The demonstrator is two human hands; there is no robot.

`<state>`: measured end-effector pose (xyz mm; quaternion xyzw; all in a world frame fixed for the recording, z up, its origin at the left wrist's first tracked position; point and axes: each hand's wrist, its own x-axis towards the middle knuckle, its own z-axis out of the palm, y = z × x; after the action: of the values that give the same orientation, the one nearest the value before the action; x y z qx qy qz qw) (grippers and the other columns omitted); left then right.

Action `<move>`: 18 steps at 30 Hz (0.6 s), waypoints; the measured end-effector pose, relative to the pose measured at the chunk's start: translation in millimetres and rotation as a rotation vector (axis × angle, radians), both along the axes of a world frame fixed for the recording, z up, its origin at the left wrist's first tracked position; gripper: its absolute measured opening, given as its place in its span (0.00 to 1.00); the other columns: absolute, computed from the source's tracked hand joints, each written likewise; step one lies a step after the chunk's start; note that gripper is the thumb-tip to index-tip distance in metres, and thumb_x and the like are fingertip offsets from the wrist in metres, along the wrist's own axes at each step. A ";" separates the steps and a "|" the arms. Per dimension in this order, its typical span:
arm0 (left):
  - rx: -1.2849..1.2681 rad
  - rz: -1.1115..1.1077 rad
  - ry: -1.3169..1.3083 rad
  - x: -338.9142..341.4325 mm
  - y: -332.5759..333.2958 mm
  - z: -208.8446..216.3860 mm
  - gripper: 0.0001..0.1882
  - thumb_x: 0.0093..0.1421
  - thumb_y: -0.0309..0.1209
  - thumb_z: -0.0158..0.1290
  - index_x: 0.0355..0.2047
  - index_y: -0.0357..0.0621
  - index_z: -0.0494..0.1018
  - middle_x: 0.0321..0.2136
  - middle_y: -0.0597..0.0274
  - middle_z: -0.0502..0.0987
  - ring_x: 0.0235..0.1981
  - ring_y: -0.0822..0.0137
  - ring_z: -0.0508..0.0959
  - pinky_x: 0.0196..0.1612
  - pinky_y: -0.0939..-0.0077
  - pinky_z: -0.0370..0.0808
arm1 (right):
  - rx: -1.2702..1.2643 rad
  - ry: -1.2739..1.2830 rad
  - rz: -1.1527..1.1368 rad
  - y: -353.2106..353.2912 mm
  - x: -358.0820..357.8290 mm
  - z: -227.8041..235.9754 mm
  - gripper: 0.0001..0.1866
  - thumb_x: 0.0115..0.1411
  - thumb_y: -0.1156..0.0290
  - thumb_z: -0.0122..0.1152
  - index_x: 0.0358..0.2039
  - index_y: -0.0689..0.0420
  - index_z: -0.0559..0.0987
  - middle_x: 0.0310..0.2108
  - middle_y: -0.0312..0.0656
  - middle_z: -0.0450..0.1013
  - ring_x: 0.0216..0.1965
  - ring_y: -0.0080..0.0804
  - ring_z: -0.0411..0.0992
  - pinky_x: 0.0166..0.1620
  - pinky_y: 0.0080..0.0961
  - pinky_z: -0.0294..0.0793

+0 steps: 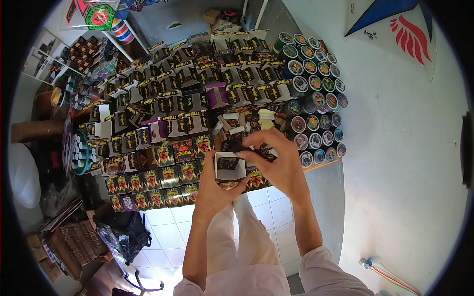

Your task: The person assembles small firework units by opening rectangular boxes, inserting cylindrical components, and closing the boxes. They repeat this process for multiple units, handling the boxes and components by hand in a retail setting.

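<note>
My left hand is wrapped round a small open carton box, thumb along its near side. The box's mouth faces up and shows white inner walls, with a dark printed piece inside. My right hand reaches over from the right, thumb and fingers pinched at a dark flap by the box's far edge. Whether that flap belongs to the box or is a separate piece, I cannot tell. Just beyond my hands lies a pile of small packets and pale blocks.
Rows of open black boxes fill the table. Closed boxes with red and yellow emblems line the near left. Stacked round tins stand along the right edge beside a pale wall. A black bag rests on the floor at left.
</note>
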<state>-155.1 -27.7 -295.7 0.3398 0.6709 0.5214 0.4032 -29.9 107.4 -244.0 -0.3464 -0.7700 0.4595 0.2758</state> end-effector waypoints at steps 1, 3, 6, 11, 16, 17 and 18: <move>0.003 0.008 -0.035 0.9 1.3 1.6 0.40 0.51 0.29 0.77 0.58 0.41 0.62 0.45 0.50 0.82 0.45 0.59 0.85 0.47 0.63 0.83 | 0.153 -0.071 0.065 0.8 2.7 2.0 0.10 0.56 0.71 0.77 0.38 0.53 0.87 0.38 0.35 0.82 0.42 0.35 0.76 0.48 0.36 0.72; 0.002 -0.003 -0.030 0.8 2.1 1.9 0.41 0.51 0.29 0.76 0.58 0.41 0.62 0.45 0.50 0.82 0.44 0.58 0.86 0.47 0.63 0.83 | 0.225 -0.180 0.129 -3.3 4.4 1.3 0.10 0.52 0.70 0.78 0.35 0.51 0.87 0.44 0.32 0.80 0.53 0.37 0.70 0.56 0.41 0.64; 0.019 -0.037 0.009 1.4 2.5 2.6 0.42 0.49 0.28 0.76 0.59 0.42 0.62 0.45 0.49 0.82 0.44 0.56 0.86 0.46 0.62 0.83 | 0.314 -0.270 0.173 -8.9 0.7 0.1 0.07 0.52 0.70 0.78 0.32 0.51 0.87 0.49 0.33 0.78 0.56 0.39 0.69 0.56 0.45 0.63; 0.029 -0.038 0.055 4.7 2.9 2.6 0.43 0.47 0.29 0.76 0.59 0.42 0.63 0.45 0.49 0.81 0.43 0.54 0.85 0.46 0.60 0.83 | 0.398 -0.403 0.211 -9.2 -5.8 -4.7 0.23 0.47 0.71 0.80 0.44 0.51 0.83 0.51 0.37 0.73 0.57 0.42 0.67 0.55 0.48 0.61; 0.045 -0.049 0.122 8.1 -1.7 -2.4 0.43 0.46 0.30 0.77 0.59 0.41 0.65 0.46 0.48 0.80 0.46 0.51 0.83 0.48 0.56 0.81 | 0.439 -0.534 0.177 -11.2 -16.0 -1.2 0.37 0.43 0.75 0.81 0.55 0.53 0.73 0.49 0.40 0.71 0.56 0.45 0.68 0.56 0.48 0.61; 0.044 -0.056 0.122 8.9 -4.0 -2.0 0.43 0.46 0.30 0.77 0.59 0.41 0.65 0.46 0.48 0.80 0.46 0.50 0.82 0.48 0.56 0.81 | 0.448 -0.555 0.196 -12.4 -17.0 -2.4 0.39 0.43 0.76 0.80 0.57 0.53 0.72 0.50 0.41 0.71 0.56 0.45 0.68 0.56 0.48 0.61; 0.043 -0.063 0.122 10.7 -5.8 -1.4 0.44 0.46 0.31 0.77 0.60 0.41 0.65 0.47 0.47 0.79 0.47 0.49 0.82 0.48 0.55 0.81 | 0.456 -0.576 0.214 -13.4 -18.2 -4.1 0.41 0.43 0.77 0.79 0.59 0.54 0.71 0.51 0.42 0.71 0.57 0.46 0.68 0.56 0.49 0.61</move>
<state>-144.4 -33.4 -297.1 0.4003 0.6719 0.5011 0.3704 -48.1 93.9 -248.0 -0.3086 -0.9303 0.1863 0.0684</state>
